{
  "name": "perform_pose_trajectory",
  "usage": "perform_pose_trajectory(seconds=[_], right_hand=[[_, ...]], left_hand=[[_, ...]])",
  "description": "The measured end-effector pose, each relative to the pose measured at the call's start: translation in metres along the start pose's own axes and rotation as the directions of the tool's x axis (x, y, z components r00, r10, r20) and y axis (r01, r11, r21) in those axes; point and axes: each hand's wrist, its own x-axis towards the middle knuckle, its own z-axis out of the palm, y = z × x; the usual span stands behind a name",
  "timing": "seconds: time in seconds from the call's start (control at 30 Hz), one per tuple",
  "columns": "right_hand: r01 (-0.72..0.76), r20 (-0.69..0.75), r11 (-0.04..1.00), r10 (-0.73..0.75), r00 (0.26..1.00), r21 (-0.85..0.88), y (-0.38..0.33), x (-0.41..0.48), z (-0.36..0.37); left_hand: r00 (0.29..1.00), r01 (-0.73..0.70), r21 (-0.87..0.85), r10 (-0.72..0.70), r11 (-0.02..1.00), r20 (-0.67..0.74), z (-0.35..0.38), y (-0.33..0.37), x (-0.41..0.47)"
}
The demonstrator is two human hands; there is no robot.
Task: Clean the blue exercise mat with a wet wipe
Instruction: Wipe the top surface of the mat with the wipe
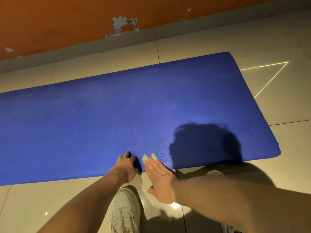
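The blue exercise mat [117, 118] lies flat on the tiled floor and spans most of the view. My left hand [127, 167] sits at the mat's near edge, its fingers curled over that edge and holding it. Just to its right, my right hand [159, 175] lies flat with straight fingers and presses a pale wet wipe [148, 157] onto the mat near the same edge. Only small bits of the wipe show past my fingertips.
Beige floor tiles [277, 39] surround the mat. An orange wall [67, 17] with chipped paint runs along the far side. My white shoe [125, 211] stands on the floor between my arms, just short of the mat. A dark shadow covers the mat's near right part.
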Motion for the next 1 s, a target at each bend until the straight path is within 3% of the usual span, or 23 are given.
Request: perform_pose_trajectory(seconds=[0.1, 0.23, 0.3, 0.5, 0.6, 0.63, 0.73, 0.83, 0.93, 1.0], right_hand=[[0.110, 0.064, 0.988, -0.104, 0.993, -0.107, 0.011, -0.003, 0.008], [0.219, -0.060, 0.976, -0.218, 0.974, -0.004, 0.062, -0.019, 0.017], [0.217, -0.048, 0.975, -0.214, 0.976, 0.058, 0.078, -0.029, 0.016], [0.167, 0.020, 0.982, -0.166, 0.986, -0.086, 0.099, -0.051, -0.001], [0.134, 0.043, 0.990, -0.136, 0.990, 0.041, 0.121, -0.043, -0.018], [0.065, 0.046, 0.979, -0.076, 0.996, 0.195, 0.128, -0.038, -0.030], [-0.006, 0.076, 0.895, -0.031, 0.997, 0.446, 0.149, -0.019, -0.072], [-0.186, 0.112, 0.753, 0.149, 0.982, 0.632, 0.158, -0.003, -0.109], [-0.247, 0.144, 0.495, 0.236, 0.961, 0.833, 0.155, 0.008, -0.132], [-0.265, 0.165, 0.389, 0.271, 0.948, 0.882, 0.151, 0.011, -0.144]], left_hand=[[1.000, 0.000, 0.002, 0.000, 1.000, 0.004, -0.002, 0.002, 0.001], [1.000, -0.018, 0.011, 0.018, 1.000, 0.015, -0.006, 0.009, 0.000], [1.000, -0.024, 0.016, 0.024, 1.000, 0.018, -0.011, 0.015, -0.001], [0.998, -0.070, 0.017, 0.070, 0.997, 0.002, -0.038, 0.037, -0.005], [0.996, -0.078, 0.039, 0.079, 0.996, -0.028, -0.055, 0.049, -0.008], [0.996, -0.084, 0.036, 0.085, 0.996, -0.040, -0.060, 0.053, -0.009], [0.993, -0.101, 0.015, 0.102, 0.995, -0.060, -0.076, 0.061, -0.013], [0.986, -0.127, -0.050, 0.121, 0.991, -0.111, -0.093, 0.072, -0.023], [0.982, -0.143, -0.348, 0.090, 0.926, -0.165, -0.111, 0.085, -0.032], [0.983, -0.154, -0.538, 0.071, 0.829, -0.172, -0.120, 0.092, -0.038]])
